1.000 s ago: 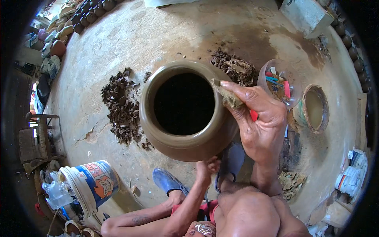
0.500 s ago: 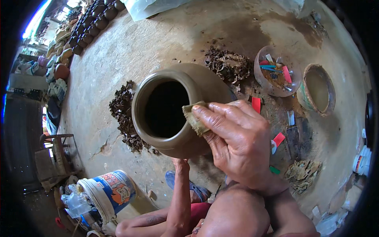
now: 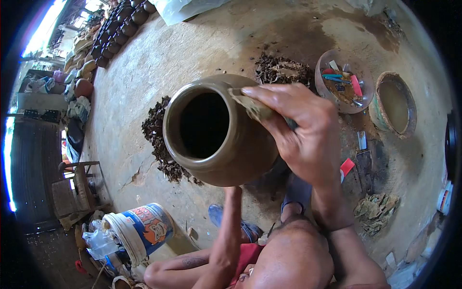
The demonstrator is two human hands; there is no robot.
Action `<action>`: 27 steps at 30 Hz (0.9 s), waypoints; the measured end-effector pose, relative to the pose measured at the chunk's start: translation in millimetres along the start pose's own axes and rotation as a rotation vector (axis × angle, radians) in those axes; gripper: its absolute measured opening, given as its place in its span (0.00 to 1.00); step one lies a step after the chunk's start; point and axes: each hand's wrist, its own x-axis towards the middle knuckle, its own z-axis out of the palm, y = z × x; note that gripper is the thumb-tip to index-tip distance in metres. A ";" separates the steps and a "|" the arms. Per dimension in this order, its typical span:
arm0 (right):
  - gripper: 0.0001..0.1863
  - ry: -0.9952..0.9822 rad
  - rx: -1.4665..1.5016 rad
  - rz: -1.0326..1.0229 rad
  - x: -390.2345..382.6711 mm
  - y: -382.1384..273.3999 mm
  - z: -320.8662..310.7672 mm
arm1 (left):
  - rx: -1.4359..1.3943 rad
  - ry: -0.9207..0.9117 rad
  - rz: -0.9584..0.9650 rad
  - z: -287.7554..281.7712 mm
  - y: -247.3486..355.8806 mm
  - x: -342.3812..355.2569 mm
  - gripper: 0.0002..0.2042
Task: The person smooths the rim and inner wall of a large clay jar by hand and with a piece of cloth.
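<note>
A round, wet brown clay pot (image 3: 250, 144) with a wide dark mouth leans toward me, its smooth rim (image 3: 172, 139) facing up. My right hand (image 3: 305, 120) pinches a folded, clay-stained cloth (image 3: 255, 107) between thumb and fingers. The cloth touches the pot at the far right of the rim. My left forearm (image 3: 230, 226) reaches up to the near underside of the pot. The left hand itself is hidden behind the pot, so its fingers do not show.
Dark scraps lie in a left heap (image 3: 156, 137) and a far heap (image 3: 281, 70). To the right stand a clear tool bowl (image 3: 320, 79) and a tub of murky water (image 3: 414, 113). A crumpled cloth (image 3: 375, 212) lies below them. A bucket (image 3: 151, 226) stands near left; dark pots (image 3: 120, 29) line the far left.
My right hand and the cloth have moved farther away and to the right along the rim. The cloth is now turned more edge-on. My left arm stays under the pot; the whole view has shifted slightly.
</note>
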 end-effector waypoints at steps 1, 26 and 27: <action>0.17 -0.027 0.018 -0.028 5.8 2.8 6.1 | 0.012 0.020 -0.041 4.8 -18.6 -19.9 0.25; 0.17 -0.344 -0.156 0.059 -21.4 -63.6 -16.1 | 0.033 -0.159 -0.201 -45.8 -12.2 -19.5 0.25; 0.18 -0.289 -0.163 0.058 -17.8 -58.5 -19.4 | 0.042 -0.079 -0.132 -39.7 -2.1 -15.2 0.26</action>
